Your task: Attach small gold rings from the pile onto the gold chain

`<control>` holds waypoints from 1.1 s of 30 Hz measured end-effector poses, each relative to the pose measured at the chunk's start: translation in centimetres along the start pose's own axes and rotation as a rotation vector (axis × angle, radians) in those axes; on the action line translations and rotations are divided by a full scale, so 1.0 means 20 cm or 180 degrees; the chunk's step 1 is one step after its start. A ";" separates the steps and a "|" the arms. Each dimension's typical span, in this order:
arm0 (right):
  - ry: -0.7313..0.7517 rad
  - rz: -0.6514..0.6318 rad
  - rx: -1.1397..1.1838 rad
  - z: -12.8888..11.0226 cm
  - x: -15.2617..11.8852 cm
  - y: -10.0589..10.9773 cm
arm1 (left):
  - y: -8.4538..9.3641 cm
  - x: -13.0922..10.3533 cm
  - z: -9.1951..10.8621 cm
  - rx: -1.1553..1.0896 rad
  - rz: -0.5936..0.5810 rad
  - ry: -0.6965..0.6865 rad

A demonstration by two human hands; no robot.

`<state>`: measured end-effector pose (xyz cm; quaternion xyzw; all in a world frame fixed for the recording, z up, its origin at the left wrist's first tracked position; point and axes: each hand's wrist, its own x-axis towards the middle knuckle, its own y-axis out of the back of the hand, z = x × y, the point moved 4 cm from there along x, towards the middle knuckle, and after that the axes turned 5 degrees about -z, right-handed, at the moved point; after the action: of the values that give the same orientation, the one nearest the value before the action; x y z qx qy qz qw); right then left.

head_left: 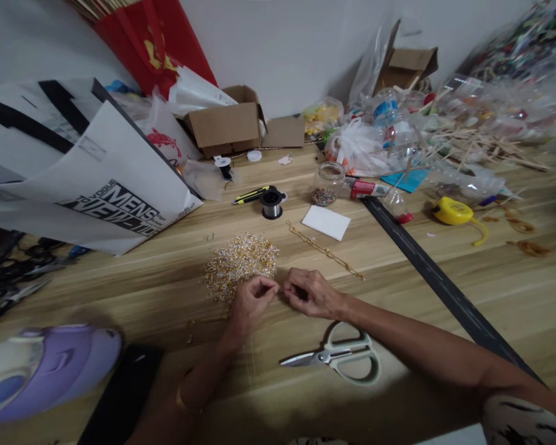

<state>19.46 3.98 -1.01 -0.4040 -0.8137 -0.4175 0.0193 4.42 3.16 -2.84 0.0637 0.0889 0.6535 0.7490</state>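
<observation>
While beads (241,261) were heaped beside the pinched fingers (267,295), contents indiscernible, two-handed work was judged underway, steadiness required next.

2 hands (254,301), 1 bead pile (241,262), 1 gold chain (327,250), 1 pale-handled scissors (325,356), 1 tape measure (454,211), 1 jar (328,180), 1 red bag (180,40), 1 worktop (514,296).

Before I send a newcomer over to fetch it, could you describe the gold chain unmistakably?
On the wooden table, find the glittering pile. Right of it, between the white rectangle and the right hand, lies the gold chain: one slender, stretched-out strand, unlike that jumbled pile.
</observation>
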 end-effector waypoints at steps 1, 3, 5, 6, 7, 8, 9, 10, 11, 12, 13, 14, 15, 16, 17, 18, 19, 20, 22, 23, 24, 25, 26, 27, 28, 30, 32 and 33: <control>0.0002 -0.0002 0.0002 0.00 0.00 0.00 | 0.00 0.00 0.00 -0.0006 0.0005 0.0008; -0.0004 -0.0021 -0.0002 0.00 0.00 0.00 | 0.00 0.00 0.01 -0.0026 0.0012 0.0012; -0.0021 -0.0045 -0.0017 0.00 0.00 0.00 | -0.01 0.00 0.02 -0.0042 0.0021 -0.0014; -0.0025 -0.0050 -0.0023 0.00 0.00 0.00 | -0.01 0.00 0.02 -0.0036 0.0026 -0.0027; -0.0027 -0.0054 -0.0030 0.00 0.00 0.00 | -0.01 0.00 0.02 -0.0021 0.0034 -0.0038; -0.0028 -0.0054 -0.0034 0.00 0.00 0.00 | -0.01 0.00 0.02 -0.0002 0.0034 -0.0047; -0.0028 -0.0061 -0.0034 0.00 0.00 0.00 | -0.01 0.00 0.01 0.0010 0.0038 -0.0060; -0.0024 -0.0070 -0.0033 0.00 0.00 0.00 | -0.01 0.00 0.01 0.0014 0.0039 -0.0073; -0.0018 -0.0078 -0.0031 0.00 0.00 0.00 | -0.01 0.00 0.01 0.0011 0.0037 -0.0084; -0.0009 -0.0089 -0.0028 0.00 0.00 0.00 | -0.01 0.00 0.01 0.0002 0.0035 -0.0097; 0.0001 -0.0101 -0.0023 0.00 0.00 0.00 | -0.01 0.00 0.00 -0.0007 0.0028 -0.0107; 0.0009 -0.0108 -0.0015 0.00 0.00 0.00 | -0.01 0.00 0.00 -0.0007 0.0025 -0.0115; 0.0015 -0.0115 -0.0007 0.00 0.00 0.00 | -0.01 0.00 0.01 -0.0001 0.0021 -0.0121; 0.0017 -0.0122 0.0001 0.00 0.00 0.00 | -0.01 0.00 0.01 0.0008 0.0020 -0.0120; 0.0018 -0.0128 0.0007 0.00 0.00 -0.01 | -0.01 0.00 0.01 0.0014 0.0027 -0.0116; 0.0018 -0.0123 0.0014 0.00 0.00 0.00 | -0.01 0.00 0.01 0.0016 0.0032 -0.0105; 0.0017 -0.0110 0.0024 0.01 0.00 0.00 | -0.01 0.00 0.02 0.0016 0.0039 -0.0091; 0.0016 -0.0095 0.0031 0.01 0.00 0.00 | -0.01 0.00 0.02 0.0015 0.0044 -0.0078; 0.0024 -0.0063 0.0040 0.01 0.00 0.00 | -0.01 0.00 0.01 0.0011 0.0052 -0.0061; 0.0028 -0.0057 0.0038 0.00 0.00 0.00 | -0.01 0.00 0.01 0.0011 0.0049 -0.0063; 0.0034 -0.0064 0.0033 0.00 0.00 0.00 | -0.01 0.00 0.00 0.0009 0.0046 -0.0071; 0.0035 -0.0084 0.0028 0.00 0.00 0.00 | -0.01 0.00 0.00 0.0005 0.0039 -0.0078; 0.0033 -0.0100 0.0023 0.01 0.00 0.00 | -0.01 0.00 -0.01 0.0002 0.0032 -0.0079; 0.0030 -0.0114 0.0021 0.01 0.00 -0.01 | -0.01 0.00 -0.01 -0.0001 0.0030 -0.0076; 0.0029 -0.0120 0.0018 0.01 0.00 -0.01 | -0.01 0.00 -0.01 0.0003 0.0038 -0.0071; 0.0032 -0.0116 0.0018 0.01 -0.01 -0.01 | -0.01 0.00 0.00 0.0010 0.0054 -0.0054; 0.0023 -0.0117 0.0020 0.02 -0.01 -0.01 | -0.01 0.00 0.01 0.0009 0.0042 -0.0054; 0.0016 -0.0117 0.0019 0.02 -0.01 -0.01 | -0.01 0.00 0.01 -0.0001 0.0029 -0.0058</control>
<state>19.47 4.08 -1.48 -0.3879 -0.8222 -0.4164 0.0149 4.70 3.07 -2.64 0.0699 0.0816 0.6563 0.7468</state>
